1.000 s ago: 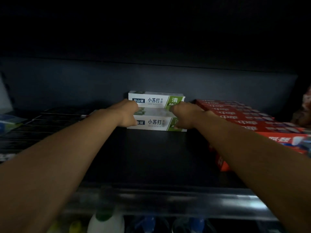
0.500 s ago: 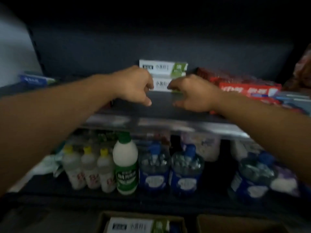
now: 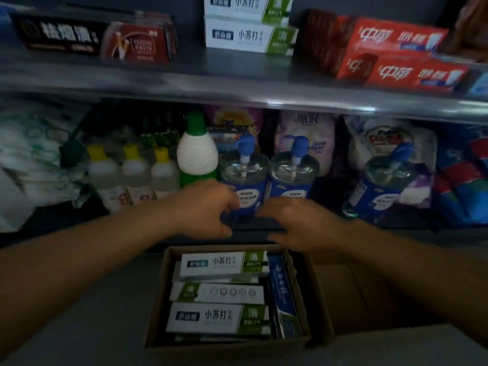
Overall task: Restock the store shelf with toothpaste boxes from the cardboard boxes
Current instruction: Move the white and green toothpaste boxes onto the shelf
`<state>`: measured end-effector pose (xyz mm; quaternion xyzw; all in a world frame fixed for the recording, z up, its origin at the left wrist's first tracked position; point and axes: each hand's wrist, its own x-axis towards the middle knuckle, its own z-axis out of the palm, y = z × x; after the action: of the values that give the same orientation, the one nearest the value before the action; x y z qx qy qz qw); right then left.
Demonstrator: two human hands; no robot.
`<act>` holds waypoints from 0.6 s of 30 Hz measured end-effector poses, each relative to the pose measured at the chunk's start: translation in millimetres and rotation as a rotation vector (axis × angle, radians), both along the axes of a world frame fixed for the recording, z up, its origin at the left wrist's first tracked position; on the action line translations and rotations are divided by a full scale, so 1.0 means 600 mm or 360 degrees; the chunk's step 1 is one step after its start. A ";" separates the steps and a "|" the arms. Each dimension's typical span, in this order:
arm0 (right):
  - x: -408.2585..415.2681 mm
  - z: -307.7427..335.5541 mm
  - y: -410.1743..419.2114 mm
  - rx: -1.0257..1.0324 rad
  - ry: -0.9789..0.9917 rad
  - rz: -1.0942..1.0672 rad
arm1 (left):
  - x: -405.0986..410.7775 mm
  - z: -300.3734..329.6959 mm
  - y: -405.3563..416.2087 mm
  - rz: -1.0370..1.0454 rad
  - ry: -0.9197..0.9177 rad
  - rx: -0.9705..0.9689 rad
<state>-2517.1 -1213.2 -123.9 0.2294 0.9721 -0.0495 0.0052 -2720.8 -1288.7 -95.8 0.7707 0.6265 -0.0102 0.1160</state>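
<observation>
Shelving fills the head view, and the cardboard box point(image 3: 232, 294) on the floor below it is your landmark. Straight above that box, on the upper shelf point(image 3: 237, 85), two white-and-green toothpaste boxes point(image 3: 248, 38) sit stacked, just left of the red toothpaste cartons point(image 3: 396, 59). A second ago both your hands were pressed to that stack, deep on the shelf; now they have come away from it and dropped to hover just above the box's far edge. Your left hand point(image 3: 208, 212) has its fingers loosely curled and holds nothing. Your right hand point(image 3: 295, 223) is spread, fingers relaxed, also empty. That placement looks finished, so the next pick is what counts. Inside the box, three more white-and-green toothpaste boxes point(image 3: 224, 264) lie flat, with a blue carton point(image 3: 281, 291) standing on edge at their right. Behind your hands, between box and upper shelf, pump bottles point(image 3: 243, 170) line the lower shelf.
</observation>
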 end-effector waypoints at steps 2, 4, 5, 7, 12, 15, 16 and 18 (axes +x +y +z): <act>-0.007 -0.060 0.000 -0.0107 -0.0075 -0.0009 | -0.012 -0.060 -0.005 0.0029 -0.0028 -0.0118; -0.013 -0.113 0.004 -0.0182 -0.0141 -0.0015 | -0.023 -0.113 -0.006 0.0076 -0.0022 -0.0207; -0.014 -0.139 0.007 -0.0222 -0.0171 -0.0004 | -0.028 -0.135 -0.006 0.0099 -0.0018 -0.0249; -0.015 -0.187 0.015 -0.0283 -0.0254 0.0010 | -0.035 -0.170 -0.005 0.0121 -0.0018 -0.0305; -0.024 -0.274 0.037 -0.0301 -0.0370 -0.0023 | -0.045 -0.228 0.001 0.0217 -0.0062 -0.0377; -0.033 -0.299 0.041 -0.0273 -0.0401 -0.0064 | -0.051 -0.247 0.003 0.0256 -0.0109 -0.0400; -0.036 -0.304 0.041 -0.0260 -0.0409 -0.0073 | -0.052 -0.251 0.003 0.0273 -0.0137 -0.0410; -0.043 -0.309 0.039 -0.0223 -0.0435 -0.0102 | -0.054 -0.258 0.002 0.0287 -0.0167 -0.0428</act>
<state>-2542.8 -1190.1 -309.4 0.2639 0.9486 -0.0858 0.1518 -2753.4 -1287.7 -250.7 0.6883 0.6793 -0.0431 0.2510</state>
